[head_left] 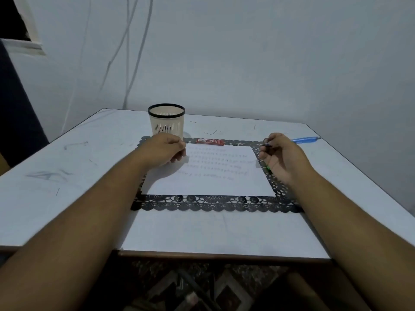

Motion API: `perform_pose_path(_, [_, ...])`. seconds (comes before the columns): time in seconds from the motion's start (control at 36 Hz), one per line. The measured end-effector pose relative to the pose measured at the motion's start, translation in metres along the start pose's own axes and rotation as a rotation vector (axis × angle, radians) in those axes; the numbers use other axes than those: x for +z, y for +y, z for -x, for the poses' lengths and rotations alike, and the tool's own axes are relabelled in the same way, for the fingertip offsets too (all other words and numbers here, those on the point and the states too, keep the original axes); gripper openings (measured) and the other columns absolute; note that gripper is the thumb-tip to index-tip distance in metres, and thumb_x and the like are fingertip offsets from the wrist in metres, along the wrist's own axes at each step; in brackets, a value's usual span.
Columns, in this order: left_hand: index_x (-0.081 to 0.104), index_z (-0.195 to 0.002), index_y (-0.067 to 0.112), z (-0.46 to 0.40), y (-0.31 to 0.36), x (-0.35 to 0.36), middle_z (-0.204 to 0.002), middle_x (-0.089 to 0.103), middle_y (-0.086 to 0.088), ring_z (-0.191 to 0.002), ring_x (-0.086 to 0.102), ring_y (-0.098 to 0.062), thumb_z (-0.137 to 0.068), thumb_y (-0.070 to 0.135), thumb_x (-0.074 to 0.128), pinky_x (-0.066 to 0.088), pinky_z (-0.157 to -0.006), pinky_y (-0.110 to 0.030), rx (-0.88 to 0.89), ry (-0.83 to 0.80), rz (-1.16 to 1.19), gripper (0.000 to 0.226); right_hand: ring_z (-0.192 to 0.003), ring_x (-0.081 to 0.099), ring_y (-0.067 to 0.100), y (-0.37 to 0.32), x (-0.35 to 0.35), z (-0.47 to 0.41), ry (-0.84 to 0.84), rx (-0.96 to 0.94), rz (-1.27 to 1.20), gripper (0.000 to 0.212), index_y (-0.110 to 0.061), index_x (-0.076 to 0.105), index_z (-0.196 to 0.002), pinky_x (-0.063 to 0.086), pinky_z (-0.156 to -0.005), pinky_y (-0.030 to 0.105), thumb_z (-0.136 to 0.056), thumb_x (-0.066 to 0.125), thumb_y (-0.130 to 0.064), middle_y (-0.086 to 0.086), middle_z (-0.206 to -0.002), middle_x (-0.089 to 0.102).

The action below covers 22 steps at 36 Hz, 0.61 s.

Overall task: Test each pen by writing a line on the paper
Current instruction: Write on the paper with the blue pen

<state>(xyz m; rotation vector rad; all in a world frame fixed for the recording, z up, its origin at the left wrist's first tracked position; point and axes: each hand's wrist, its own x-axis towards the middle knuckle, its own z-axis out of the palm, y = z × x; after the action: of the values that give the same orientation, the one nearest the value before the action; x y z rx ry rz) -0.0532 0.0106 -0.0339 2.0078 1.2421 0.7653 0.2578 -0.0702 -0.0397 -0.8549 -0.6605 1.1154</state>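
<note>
A white sheet of paper (208, 185) with several faint written lines lies on a black lace placemat (211, 203). My left hand (165, 149) rests with curled fingers on the paper's far left corner, holding nothing that I can see. My right hand (280, 156) hovers over the mat's right edge and pinches a thin pen (267, 145); a dark tip shows at my fingers and a green end below my palm. A blue pen (306, 139) lies on the table behind my right hand. A red pen or lead box (210, 141) lies at the paper's far edge.
A cream mesh pen holder (166, 120) with a black rim stands behind my left hand, dark items inside. The white table (67, 153) carries pen scribbles on its left side. A wall with hanging cables stands close behind the table.
</note>
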Motion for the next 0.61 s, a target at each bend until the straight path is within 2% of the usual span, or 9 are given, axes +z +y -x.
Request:
perform_pose_path(0.11, [0.074, -0.078, 0.004, 0.003, 0.001, -0.010, -0.066, 0.070, -0.005, -0.061, 0.060, -0.017, -0.103, 0.019, 0.051, 0.047, -0.064, -0.030, -0.070, 0.015, 0.061, 0.037, -0.068, 0.064, 0.022, 0.000, 0.003, 0.003, -0.036, -0.029, 0.106, 0.044, -0.009, 0.066, -0.063, 0.059, -0.066, 0.030, -0.093, 0.045, 0.016, 0.009, -0.071, 0.064])
perform_pose_path(0.22, [0.075, -0.079, 0.001, 0.004, -0.003, -0.022, -0.071, 0.074, -0.012, -0.062, 0.063, -0.022, -0.101, 0.019, 0.050, 0.049, -0.066, -0.034, -0.135, 0.036, 0.039, 0.038, -0.077, 0.068, 0.026, 0.013, 0.030, 0.011, -0.194, -0.039, 0.315, 0.030, -0.002, 0.065, -0.071, 0.062, -0.076, 0.031, -0.091, 0.054, 0.019, 0.015, -0.080, 0.065])
perform_pose_path(0.39, [0.073, -0.075, 0.002, 0.002, -0.010, -0.018, -0.067, 0.073, -0.009, -0.053, 0.062, -0.015, -0.098, 0.017, 0.051, 0.051, -0.054, -0.026, -0.241, 0.000, -0.044, 0.035, -0.082, 0.073, 0.029, 0.048, 0.085, 0.027, -0.468, 0.033, 0.650, 0.012, 0.000, 0.067, -0.085, 0.063, -0.091, 0.044, -0.090, 0.067, 0.011, 0.017, -0.082, 0.071])
perform_pose_path(0.47, [0.075, -0.073, 0.008, 0.001, -0.012, -0.015, -0.067, 0.075, -0.003, -0.050, 0.063, -0.009, -0.095, 0.017, 0.053, 0.049, -0.056, -0.023, -0.207, 0.002, -0.137, 0.032, -0.079, 0.071, 0.029, 0.066, 0.104, 0.030, -0.525, 0.041, 0.719, 0.012, -0.004, 0.068, -0.085, 0.062, -0.088, 0.044, -0.089, 0.068, 0.008, 0.016, -0.082, 0.070])
perform_pose_path(0.61, [0.074, -0.073, 0.010, -0.002, -0.013, -0.015, -0.066, 0.074, -0.003, -0.049, 0.062, -0.008, -0.095, 0.017, 0.053, 0.048, -0.055, -0.021, -0.182, -0.001, -0.174, 0.031, -0.073, 0.058, 0.030, 0.088, 0.112, 0.029, -0.500, 0.052, 0.689, 0.020, -0.008, 0.064, -0.078, 0.053, -0.068, 0.038, -0.087, 0.064, 0.010, 0.019, -0.076, 0.062])
